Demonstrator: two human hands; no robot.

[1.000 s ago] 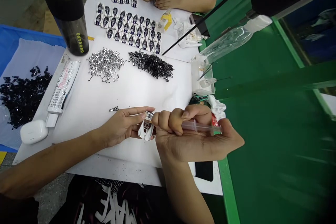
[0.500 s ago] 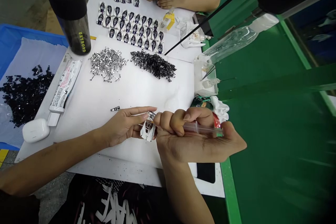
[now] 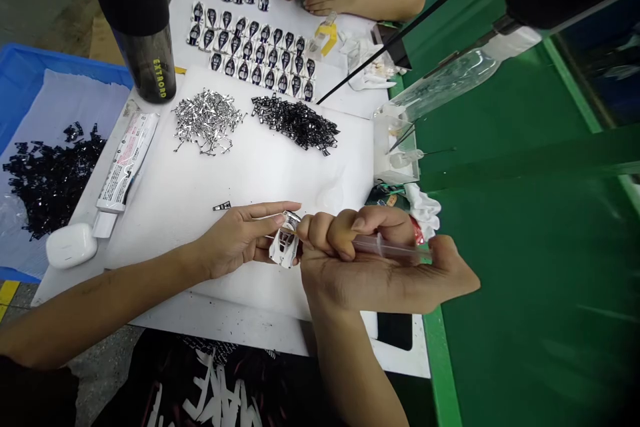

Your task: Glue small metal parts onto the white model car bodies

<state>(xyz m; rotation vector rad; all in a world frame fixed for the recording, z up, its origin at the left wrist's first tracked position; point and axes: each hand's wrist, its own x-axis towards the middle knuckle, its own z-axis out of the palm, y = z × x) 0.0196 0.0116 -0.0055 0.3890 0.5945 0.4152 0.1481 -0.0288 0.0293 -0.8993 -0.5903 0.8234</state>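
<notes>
Silver parts (image 3: 207, 121) and black parts (image 3: 295, 123) lie heaped beyond the left hand (image 3: 240, 239).

the tip of the syringe (image 3: 387, 248) is hidden (behind the right fingers (image 3: 323, 232))

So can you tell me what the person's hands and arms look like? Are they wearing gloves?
No gloves! The left hand and right hand are bare, with short nails and no rings showing. The forearms are bare too. A dark sleeve shows at the lower left, and the dark shirt has big white print on it.
</notes>
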